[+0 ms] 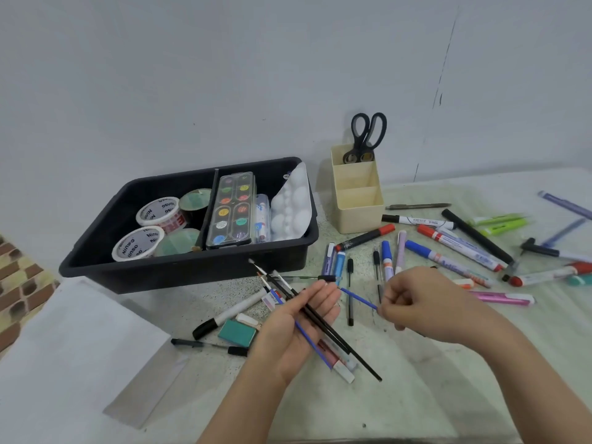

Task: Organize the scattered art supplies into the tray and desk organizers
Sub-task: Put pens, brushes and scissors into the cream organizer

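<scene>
My left hand (296, 328) lies palm up in front of the black tray (179, 272), with several thin paintbrushes (323, 326) laid across the palm, black and blue handles, bristles pointing at the tray. My right hand (416, 302) pinches the end of a blue paintbrush (358, 299), whose other end reaches toward my left fingertips. The tray holds tape rolls (160, 211), a watercolor palette (232, 209) and a white mixing palette (293, 203). The beige desk organizer (360, 216) stands right of the tray with black scissors (366, 136) in its back slot.
Many markers and pens (448, 248) lie scattered on the table right of the organizer. A black-capped marker (224, 315), a teal eraser (237, 331) and a black pen (208, 346) lie left of my left hand. White paper (80, 341) covers the near left.
</scene>
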A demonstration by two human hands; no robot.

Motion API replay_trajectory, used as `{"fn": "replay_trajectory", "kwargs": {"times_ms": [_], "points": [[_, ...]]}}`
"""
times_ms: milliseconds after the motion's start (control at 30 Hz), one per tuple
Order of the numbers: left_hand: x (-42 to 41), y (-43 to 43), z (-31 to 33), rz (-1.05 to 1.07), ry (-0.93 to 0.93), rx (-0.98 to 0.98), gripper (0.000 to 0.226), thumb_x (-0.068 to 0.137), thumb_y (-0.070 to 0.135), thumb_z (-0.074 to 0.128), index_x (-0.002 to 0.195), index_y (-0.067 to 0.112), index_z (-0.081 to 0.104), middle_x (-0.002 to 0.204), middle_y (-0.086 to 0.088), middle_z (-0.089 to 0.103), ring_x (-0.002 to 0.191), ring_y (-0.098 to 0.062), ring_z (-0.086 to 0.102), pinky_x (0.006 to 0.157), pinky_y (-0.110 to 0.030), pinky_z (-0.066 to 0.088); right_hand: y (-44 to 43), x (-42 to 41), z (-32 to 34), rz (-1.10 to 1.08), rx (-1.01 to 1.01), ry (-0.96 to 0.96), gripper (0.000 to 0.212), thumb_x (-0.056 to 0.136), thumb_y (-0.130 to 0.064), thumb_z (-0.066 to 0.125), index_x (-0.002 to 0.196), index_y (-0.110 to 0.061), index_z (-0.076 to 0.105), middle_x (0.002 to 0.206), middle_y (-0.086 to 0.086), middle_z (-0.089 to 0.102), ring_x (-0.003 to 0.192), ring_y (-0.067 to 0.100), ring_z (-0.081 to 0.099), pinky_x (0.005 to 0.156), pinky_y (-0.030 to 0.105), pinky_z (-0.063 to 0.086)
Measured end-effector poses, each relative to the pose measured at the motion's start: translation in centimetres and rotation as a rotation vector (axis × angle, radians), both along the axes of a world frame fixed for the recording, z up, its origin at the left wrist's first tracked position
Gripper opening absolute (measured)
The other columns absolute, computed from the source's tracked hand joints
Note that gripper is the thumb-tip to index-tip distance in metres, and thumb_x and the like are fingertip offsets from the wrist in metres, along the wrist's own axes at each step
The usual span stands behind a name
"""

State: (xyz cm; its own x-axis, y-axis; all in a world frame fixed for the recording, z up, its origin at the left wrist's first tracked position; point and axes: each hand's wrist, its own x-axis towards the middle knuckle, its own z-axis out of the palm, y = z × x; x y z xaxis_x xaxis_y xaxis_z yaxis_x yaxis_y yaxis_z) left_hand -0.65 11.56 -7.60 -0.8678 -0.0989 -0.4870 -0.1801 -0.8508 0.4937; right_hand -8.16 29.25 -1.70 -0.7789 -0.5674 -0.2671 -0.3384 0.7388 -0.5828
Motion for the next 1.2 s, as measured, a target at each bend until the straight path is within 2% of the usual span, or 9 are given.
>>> {"fn": "replay_trajectory", "kwargs": {"times_ms": [100, 200, 433, 600, 767, 867, 933, 1033, 1200], "points": [[-0.4, 1.1, 0.0, -0.029, -0.024, -0.002, 0.030, 0.099, 0.006, 0.034, 0.107, -0.012, 0.058, 0.106, -0.027, 0.066, 0.095, -0.033, 0.064, 0.083, -0.044, 0.048, 0.7, 0.8, 0.3, -0.014, 0.089, 0.038, 0.023, 0.088, -0.018, 0.055, 0.068, -0.010, 0.061, 0.058, -0.001, 0.067, 0.044, -0.001, 0.056, 0.041, 0.008, 0.037], [-0.8, 2.1, 0.0, -0.059, -0.050, -0.005, 0.030, 0.099, 0.005, 0.034, 0.106, -0.012, 0.057, 0.102, -0.026, 0.066, 0.095, -0.034, 0.062, 0.087, -0.047, 0.044, 1.4, 1.3, 0.5, -0.062, 0.175, 0.126, 0.025, 0.090, -0.018, 0.048, 0.069, -0.006, 0.056, 0.077, 0.012, 0.069, 0.053, 0.011, 0.060, 0.052, 0.028, 0.050], [-1.6, 3.8, 0.1, -0.168, 0.002, 0.053, 0.032, 0.099, 0.010, 0.035, 0.113, -0.010, 0.056, 0.109, -0.026, 0.066, 0.097, -0.033, 0.065, 0.082, -0.043, 0.050, 1.7, 1.8, -0.1, -0.037, 0.016, -0.027, 0.028, 0.093, -0.022, 0.055, 0.066, -0.014, 0.059, 0.056, -0.006, 0.064, 0.037, 0.005, 0.054, 0.040, 0.013, 0.038], [-2.6, 4.4, 0.6, -0.141, 0.068, 0.086, 0.029, 0.101, 0.009, 0.030, 0.114, 0.001, 0.054, 0.104, -0.018, 0.070, 0.088, -0.029, 0.071, 0.072, -0.042, 0.057, 2.1, 1.9, -0.8, -0.067, -0.059, 0.028, 0.020, 0.086, -0.030, 0.063, 0.071, -0.016, 0.061, 0.066, 0.003, 0.066, 0.041, 0.002, 0.052, 0.048, 0.023, 0.046], [-3.2, 4.7, 1.9, -0.058, 0.142, 0.103, 0.027, 0.102, 0.009, 0.029, 0.112, 0.001, 0.054, 0.099, -0.020, 0.071, 0.084, -0.029, 0.071, 0.070, -0.041, 0.059, 3.3, 2.0, -1.7, -0.241, -0.232, 0.128, 0.029, 0.089, -0.049, 0.048, 0.074, -0.026, 0.057, 0.074, -0.002, 0.065, 0.064, 0.010, 0.058, 0.063, 0.027, 0.045], [-3.4, 5.7, 2.3, -0.025, 0.148, 0.134, 0.026, 0.103, 0.009, 0.030, 0.109, 0.000, 0.053, 0.096, -0.022, 0.071, 0.083, -0.031, 0.071, 0.074, -0.045, 0.058, 3.1, 3.1, -3.0, -0.468, -0.591, 0.134, 0.029, 0.092, -0.055, 0.036, 0.087, -0.033, 0.056, 0.085, -0.006, 0.065, 0.073, 0.004, 0.058, 0.072, 0.033, 0.048], [-3.7, 6.4, 2.3, -0.005, 0.138, 0.155, 0.026, 0.103, 0.009, 0.029, 0.106, 0.001, 0.054, 0.095, -0.022, 0.070, 0.089, -0.033, 0.068, 0.076, -0.045, 0.053, 2.8, 3.9, -4.0, -0.555, -0.797, 0.180, 0.032, 0.091, -0.062, 0.032, 0.098, -0.040, 0.055, 0.097, -0.012, 0.064, 0.088, 0.000, 0.058, 0.078, 0.026, 0.046], [-4.0, 7.5, 2.2, -0.012, 0.121, 0.168, 0.026, 0.103, 0.010, 0.029, 0.106, 0.001, 0.054, 0.097, -0.023, 0.070, 0.095, -0.033, 0.065, 0.078, -0.043, 0.050, 2.6, 4.5, -5.0, -0.580, -0.942, 0.253, 0.040, 0.090, -0.055, 0.027, 0.115, -0.036, 0.051, 0.115, -0.015, 0.058, 0.107, -0.001, 0.054, 0.084, 0.008, 0.038], [-3.8, 9.1, 2.1, -0.114, 0.154, 0.140, 0.027, 0.102, 0.010, 0.030, 0.109, 0.001, 0.055, 0.104, -0.021, 0.069, 0.088, -0.028, 0.070, 0.082, -0.042, 0.055, 2.4, 4.6, -5.2, -0.563, -1.002, 0.314, 0.037, 0.094, -0.041, 0.028, 0.122, -0.028, 0.048, 0.123, -0.016, 0.051, 0.117, -0.002, 0.046, 0.093, 0.006, 0.034]]}}
